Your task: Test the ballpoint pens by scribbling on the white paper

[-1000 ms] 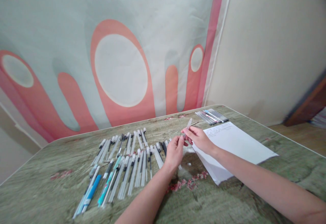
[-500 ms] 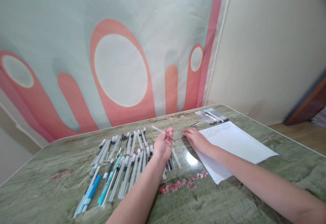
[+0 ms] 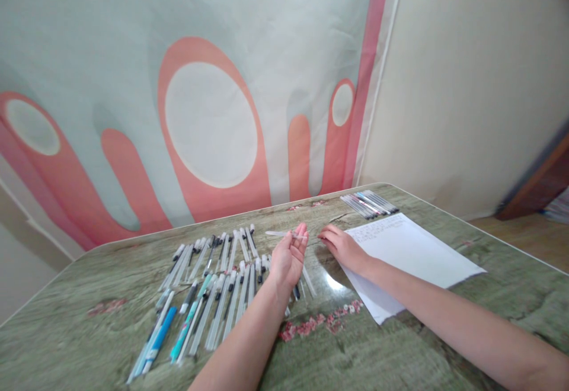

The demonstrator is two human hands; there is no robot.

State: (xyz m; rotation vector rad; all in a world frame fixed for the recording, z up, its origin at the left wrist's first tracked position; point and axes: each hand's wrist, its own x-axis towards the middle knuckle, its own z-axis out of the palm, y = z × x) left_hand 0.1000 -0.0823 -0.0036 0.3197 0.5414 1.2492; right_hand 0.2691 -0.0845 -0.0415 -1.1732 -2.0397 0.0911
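A large pale backdrop with coral-red shapes (image 3: 213,124) stood behind my green-brown, wood-patterned counter (image 3: 66,308). On its left half lay slanting rows of translucent plastic pens with clear or black ends (image 3: 216,311), too blurred for me to tell which were whole and which were parts. At my right was a broad white sheet of paper (image 3: 422,260) with small handwriting in a few lines near its far edge. Beyond the paper, slim pens with dark ends (image 3: 370,204) lay side by side in a tight group.

My left hand (image 3: 288,256) was turned palm up, its thumb and fingers pinching a piece; my right hand (image 3: 347,249) hung half curled by the paper's left edge, and I couldn't tell whether its fingertips held something small. A thick blue pen (image 3: 160,332) lay at the near left end of the rows.

The slender translucent plastic tube (image 3: 276,234) was what my left hand gripped, above the counter and in neither group. I judged the handling to be partway: the far-right group looked settled, while this tube was not yet set down.
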